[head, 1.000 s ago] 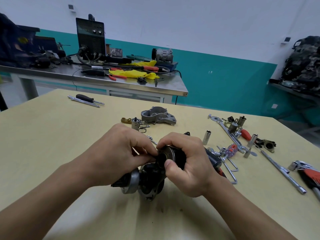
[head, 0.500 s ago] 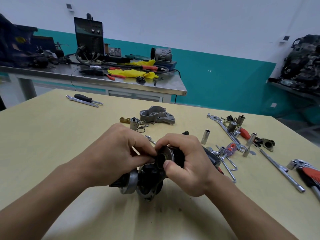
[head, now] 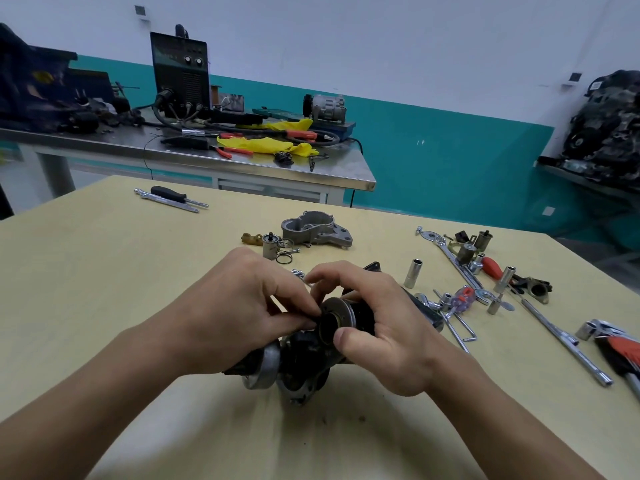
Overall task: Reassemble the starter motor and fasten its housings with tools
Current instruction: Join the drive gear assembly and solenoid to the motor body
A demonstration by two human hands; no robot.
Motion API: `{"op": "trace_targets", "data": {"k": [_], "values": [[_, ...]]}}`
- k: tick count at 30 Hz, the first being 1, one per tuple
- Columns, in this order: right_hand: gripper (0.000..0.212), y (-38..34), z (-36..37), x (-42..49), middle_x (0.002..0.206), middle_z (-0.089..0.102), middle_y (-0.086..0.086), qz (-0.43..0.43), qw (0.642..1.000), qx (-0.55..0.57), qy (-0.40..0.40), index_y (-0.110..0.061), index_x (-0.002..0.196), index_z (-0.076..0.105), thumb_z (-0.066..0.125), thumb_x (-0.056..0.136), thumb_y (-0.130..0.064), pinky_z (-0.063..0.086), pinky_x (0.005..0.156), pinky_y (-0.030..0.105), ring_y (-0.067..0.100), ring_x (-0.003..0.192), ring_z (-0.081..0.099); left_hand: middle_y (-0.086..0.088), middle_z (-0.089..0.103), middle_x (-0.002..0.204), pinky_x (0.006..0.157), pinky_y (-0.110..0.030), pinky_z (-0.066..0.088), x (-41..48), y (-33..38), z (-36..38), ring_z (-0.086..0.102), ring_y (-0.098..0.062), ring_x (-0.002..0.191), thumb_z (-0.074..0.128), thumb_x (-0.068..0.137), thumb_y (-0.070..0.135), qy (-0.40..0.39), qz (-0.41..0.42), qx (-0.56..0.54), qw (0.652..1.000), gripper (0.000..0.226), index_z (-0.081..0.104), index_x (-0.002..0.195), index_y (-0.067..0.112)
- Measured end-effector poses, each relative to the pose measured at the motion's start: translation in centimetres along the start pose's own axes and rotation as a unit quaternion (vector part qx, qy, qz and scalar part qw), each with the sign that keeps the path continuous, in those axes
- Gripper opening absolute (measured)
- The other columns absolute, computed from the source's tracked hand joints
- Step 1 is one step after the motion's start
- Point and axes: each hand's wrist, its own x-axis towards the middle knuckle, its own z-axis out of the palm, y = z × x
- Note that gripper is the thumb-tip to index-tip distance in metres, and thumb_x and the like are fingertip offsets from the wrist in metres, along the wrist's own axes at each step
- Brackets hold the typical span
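The dark starter motor (head: 301,362) lies on the wooden table (head: 104,271) in front of me, its round solenoid end (head: 334,322) turned up toward me. My right hand (head: 377,327) grips the solenoid body, thumb on its rim and fingers curled over the top. My left hand (head: 239,310) pinches at the left edge of that rim with thumb and forefinger; whatever it pinches is hidden. A grey aluminium housing (head: 317,230) sits apart, farther back on the table.
Small parts and spring rings (head: 277,247) lie beside the housing. Sockets (head: 412,273), wrenches (head: 457,265), a T-handle (head: 561,334) and red-handled tools (head: 620,348) are spread at the right. A screwdriver (head: 173,195) lies far left. A steel bench (head: 207,157) with equipment stands behind.
My right forefinger has lifted and spread slightly over the solenoid; both hands stay on the motor, which has barely shifted.
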Motion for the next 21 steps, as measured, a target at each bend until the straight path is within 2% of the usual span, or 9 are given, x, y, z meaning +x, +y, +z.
{"op": "trace_targets", "data": {"k": [4,8,13,21], "values": [[0.069,-0.39,-0.14,-0.28,0.108,0.059,-0.017,0.005,1.0,0.01,-0.022,-0.028,0.134,0.05,0.051,0.066,-0.038,0.057,0.071,0.036,0.018,0.082,0.066,0.014,0.077,0.078,0.066,-0.015,0.057,-0.02,0.09,-0.02,0.071,0.003,0.072,0.085,0.075,0.002,-0.01,0.016,0.001,1.0,0.021,0.083,0.085,0.02],[0.076,-0.62,-0.36,-0.57,0.113,0.056,-0.021,0.027,0.998,0.027,-0.055,-0.031,0.142,0.044,0.051,0.066,-0.04,0.056,0.073,0.024,0.011,0.091,0.067,0.014,0.077,0.078,0.066,-0.018,0.058,-0.08,0.19,-0.1,0.071,0.002,0.073,0.085,0.075,0.002,-0.019,0.03,0.005,0.999,0.021,0.083,0.086,0.02],[0.082,-0.72,-0.48,-0.75,0.118,0.055,-0.02,0.04,0.996,0.04,-0.075,-0.035,0.147,0.039,0.052,0.066,-0.041,0.058,0.078,0.032,0.015,0.095,0.066,0.013,0.076,0.077,0.066,-0.018,0.058,-0.1,0.29,-0.05,0.071,0.0,0.07,0.085,0.074,-0.001,-0.024,0.042,0.005,0.999,0.024,0.083,0.085,0.02],[0.087,-0.55,-0.59,-0.89,0.117,0.053,-0.031,0.058,0.992,0.05,-0.097,-0.04,0.15,0.033,0.052,0.065,-0.043,0.046,0.079,0.012,0.0,0.101,0.06,0.011,0.077,0.077,0.066,-0.021,0.059,-0.12,0.41,-0.11,0.071,-0.001,0.07,0.084,0.075,0.0,-0.035,0.058,0.013,0.998,0.023,0.083,0.085,0.02]]}}
